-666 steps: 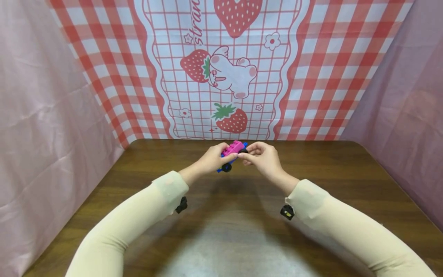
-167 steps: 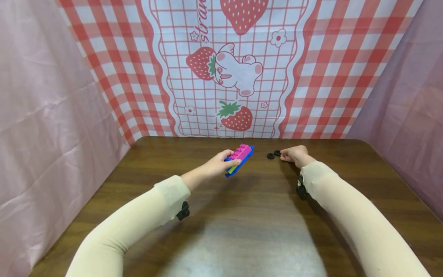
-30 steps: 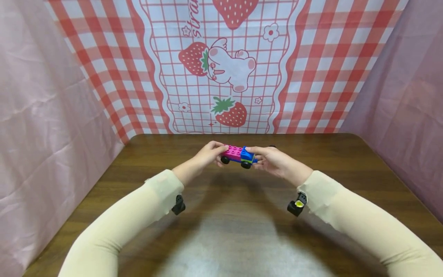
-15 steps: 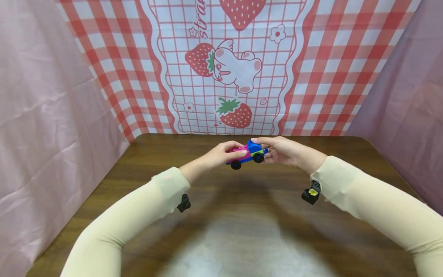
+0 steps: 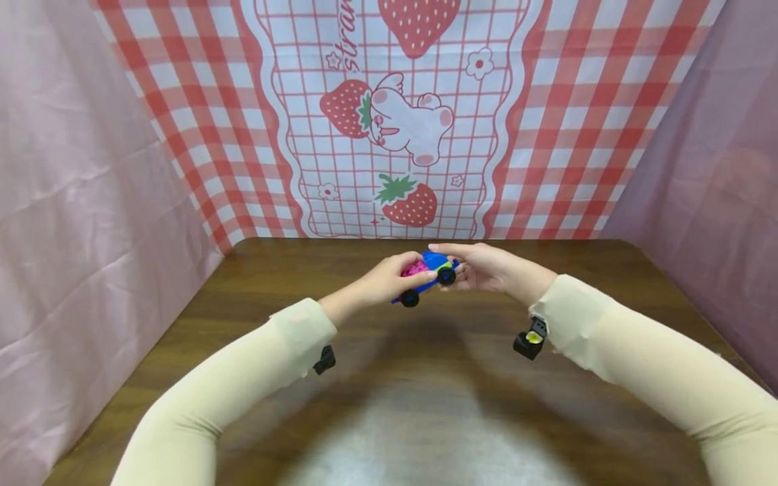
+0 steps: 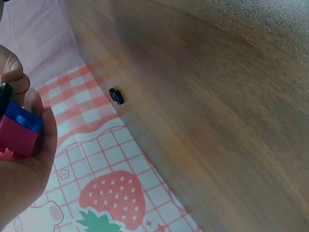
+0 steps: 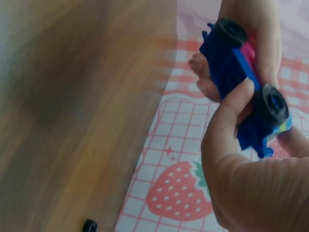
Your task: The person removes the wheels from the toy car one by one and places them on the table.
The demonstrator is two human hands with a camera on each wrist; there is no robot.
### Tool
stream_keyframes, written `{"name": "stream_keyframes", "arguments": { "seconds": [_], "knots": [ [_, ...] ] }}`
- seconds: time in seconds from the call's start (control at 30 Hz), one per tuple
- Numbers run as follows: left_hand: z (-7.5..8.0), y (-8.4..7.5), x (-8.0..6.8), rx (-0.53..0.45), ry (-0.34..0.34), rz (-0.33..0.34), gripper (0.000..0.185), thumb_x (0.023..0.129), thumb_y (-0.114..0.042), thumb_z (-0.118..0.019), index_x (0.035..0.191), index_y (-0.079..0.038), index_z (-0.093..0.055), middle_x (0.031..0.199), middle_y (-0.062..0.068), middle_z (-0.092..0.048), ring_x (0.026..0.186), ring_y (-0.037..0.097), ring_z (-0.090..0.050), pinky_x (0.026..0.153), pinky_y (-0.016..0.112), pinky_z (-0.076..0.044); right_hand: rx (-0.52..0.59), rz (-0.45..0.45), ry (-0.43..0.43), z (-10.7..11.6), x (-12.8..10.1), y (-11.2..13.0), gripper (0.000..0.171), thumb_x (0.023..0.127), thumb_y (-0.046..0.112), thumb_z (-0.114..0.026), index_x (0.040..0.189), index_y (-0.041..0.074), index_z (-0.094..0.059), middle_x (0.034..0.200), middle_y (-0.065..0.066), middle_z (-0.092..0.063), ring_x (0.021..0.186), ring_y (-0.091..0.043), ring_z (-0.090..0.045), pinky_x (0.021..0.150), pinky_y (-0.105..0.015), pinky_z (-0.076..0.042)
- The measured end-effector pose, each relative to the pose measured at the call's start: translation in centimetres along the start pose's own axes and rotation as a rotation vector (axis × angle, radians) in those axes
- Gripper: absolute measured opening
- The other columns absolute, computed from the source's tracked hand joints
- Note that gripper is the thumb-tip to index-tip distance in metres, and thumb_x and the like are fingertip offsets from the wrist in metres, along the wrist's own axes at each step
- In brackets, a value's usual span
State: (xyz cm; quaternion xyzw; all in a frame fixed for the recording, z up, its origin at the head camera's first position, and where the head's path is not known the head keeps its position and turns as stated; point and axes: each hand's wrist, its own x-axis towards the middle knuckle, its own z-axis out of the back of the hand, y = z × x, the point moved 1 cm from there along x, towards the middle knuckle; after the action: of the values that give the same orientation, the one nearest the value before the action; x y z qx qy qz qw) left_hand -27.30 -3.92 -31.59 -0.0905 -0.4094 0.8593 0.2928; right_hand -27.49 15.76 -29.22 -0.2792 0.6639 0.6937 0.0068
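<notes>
Both hands hold a toy car [image 5: 433, 263] of building bricks above the table. It has a pink studded brick [image 5: 416, 268], a blue cab [image 5: 434, 259] and a blue base [image 7: 232, 73]. Two black wheels [image 7: 273, 105] show on its near side. My left hand [image 5: 389, 278] grips the pink part, thumb along the near side. My right hand [image 5: 489, 268] pinches the cab end, one digit pressed against the underside in the right wrist view. Fingers hide part of the car.
Black tyres [image 6: 116, 96] lie on the wooden table [image 5: 365, 378] near its far edge. A strawberry-print cloth [image 5: 413, 121] hangs right behind that edge, with pink curtains [image 5: 103, 202] at the sides.
At 5.6 s ago my right hand was by tyres on the table; now it grips the car, where black wheels show. Over the last second the car has tilted, cab end up.
</notes>
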Motion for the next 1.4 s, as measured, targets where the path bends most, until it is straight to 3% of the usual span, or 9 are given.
{"name": "stream_keyframes", "arguments": {
  "seconds": [0.1,0.23,0.37,0.5,0.73,0.93,1.13,1.4],
  "knots": [
    [-0.1,0.3,-0.1,-0.016,-0.016,-0.012,0.029,0.099,-0.034,-0.055,0.108,-0.007,-0.056,0.088,0.006,-0.061,0.075,0.014,-0.057,0.064,0.025,-0.048,0.075,0.006,-0.007,-0.1,0.0,-0.2,0.061,0.099,0.035,-0.054,0.139,-0.004,-0.030,0.100,-0.012,-0.060,0.082,-0.018,-0.068,0.085,-0.034,-0.056],
    [-0.2,0.7,-0.4,-0.039,-0.051,0.009,0.027,0.098,-0.033,-0.056,0.104,-0.006,-0.053,0.083,0.004,-0.056,0.072,0.014,-0.055,0.063,0.024,-0.047,0.098,0.035,-0.021,0.0,-0.2,-0.2,0.062,0.101,0.029,-0.051,0.141,-0.008,-0.024,0.101,-0.013,-0.059,0.083,-0.017,-0.068,0.095,-0.037,-0.051],
    [-0.2,0.6,-0.4,-0.070,-0.089,0.027,0.028,0.098,-0.032,-0.056,0.101,-0.005,-0.051,0.080,0.002,-0.052,0.070,0.013,-0.052,0.060,0.024,-0.046,0.106,0.068,-0.020,0.0,-0.5,-0.2,0.050,0.101,0.025,-0.050,0.134,-0.008,-0.032,0.099,-0.012,-0.061,0.083,-0.018,-0.069,0.095,-0.037,-0.050],
    [-0.1,0.5,-0.4,-0.138,-0.107,0.050,0.027,0.099,-0.029,-0.056,0.095,-0.004,-0.049,0.075,0.001,-0.049,0.063,0.012,-0.052,0.055,0.025,-0.047,0.101,0.104,0.007,-0.1,-0.6,-0.8,0.038,0.102,0.022,-0.044,0.125,-0.009,-0.042,0.090,-0.011,-0.069,0.081,-0.021,-0.071,0.083,-0.032,-0.056],
    [0.2,1.1,-0.6,-0.167,-0.121,0.092,0.026,0.101,-0.030,-0.050,0.091,-0.007,-0.044,0.075,-0.001,-0.046,0.059,0.011,-0.048,0.051,0.023,-0.042,-0.035,0.148,0.008,-0.6,-0.6,-1.8,0.051,0.102,0.029,-0.046,0.127,-0.016,-0.044,0.088,-0.010,-0.074,0.078,-0.018,-0.072,0.078,-0.031,-0.058],
    [0.3,1.1,-0.8,-0.192,-0.104,0.108,0.028,0.103,-0.032,-0.045,0.098,-0.005,-0.046,0.081,0.002,-0.049,0.063,0.012,-0.048,0.053,0.024,-0.042,-0.110,0.220,0.085,-1.1,-0.2,-1.9,0.044,0.100,0.030,-0.054,0.118,-0.011,-0.053,0.086,-0.008,-0.074,0.078,-0.018,-0.072,0.078,-0.033,-0.058],
    [0.0,1.3,-0.8,-0.247,-0.063,0.119,0.031,0.104,-0.031,-0.041,0.105,0.000,-0.047,0.087,0.007,-0.050,0.069,0.014,-0.050,0.058,0.023,-0.044,-0.177,0.290,0.138,-1.5,0.2,-2.3,0.041,0.102,0.026,-0.050,0.112,-0.013,-0.056,0.088,-0.011,-0.073,0.077,-0.018,-0.071,0.077,-0.036,-0.058],
    [-0.6,1.8,-0.5,-0.288,-0.060,0.156,0.032,0.104,-0.031,-0.041,0.104,0.000,-0.047,0.085,0.004,-0.050,0.070,0.012,-0.050,0.058,0.022,-0.043,-0.274,0.373,0.013,-1.7,0.8,-3.1,0.039,0.101,0.027,-0.053,0.096,-0.011,-0.061,0.074,-0.006,-0.070,0.063,-0.015,-0.067,0.065,-0.034,-0.058]
  ]
}}
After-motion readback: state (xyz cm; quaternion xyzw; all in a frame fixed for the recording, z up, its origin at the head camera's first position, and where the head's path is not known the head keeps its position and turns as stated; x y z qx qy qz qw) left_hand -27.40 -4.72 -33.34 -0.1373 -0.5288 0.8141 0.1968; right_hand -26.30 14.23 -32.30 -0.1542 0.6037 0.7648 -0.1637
